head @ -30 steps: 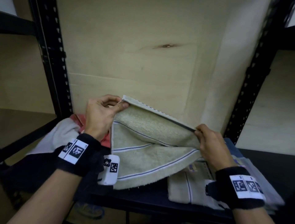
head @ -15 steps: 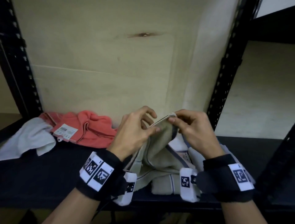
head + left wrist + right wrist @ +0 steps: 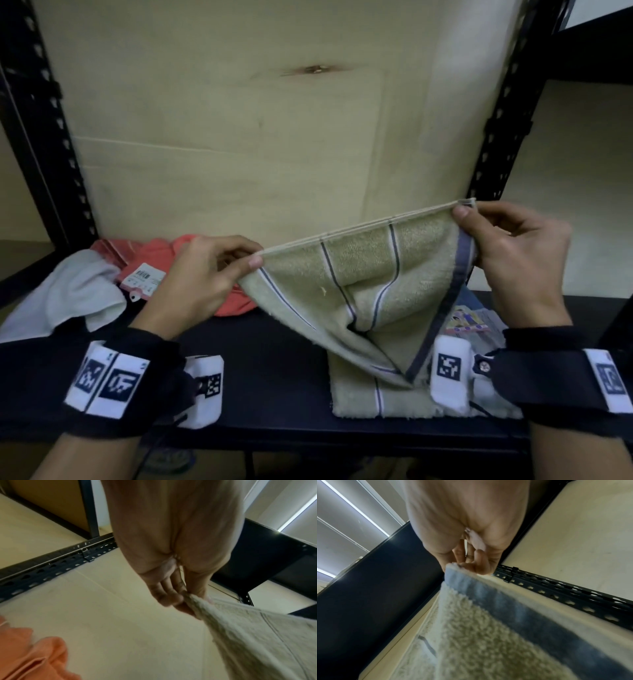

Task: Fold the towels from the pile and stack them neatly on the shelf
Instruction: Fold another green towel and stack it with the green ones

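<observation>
Beige striped towel [image 3: 363,287] held up over the black shelf [image 3: 274,346], its top edge stretched taut between both hands and rising toward the right. Left hand [image 3: 202,284] pinches the towel's left corner between thumb and fingers; right hand [image 3: 513,260] pinches the right corner, by the grey border band. The towel's lower part sags onto a folded beige towel [image 3: 376,401] lying on the shelf directly beneath it. Left of the held towel, on the same shelf: a crumpled coral towel [image 3: 161,253] with a paper tag [image 3: 142,279], and beyond it a white cloth [image 3: 78,294]. A plywood back panel [image 3: 239,137] stands behind the held towel.
</observation>
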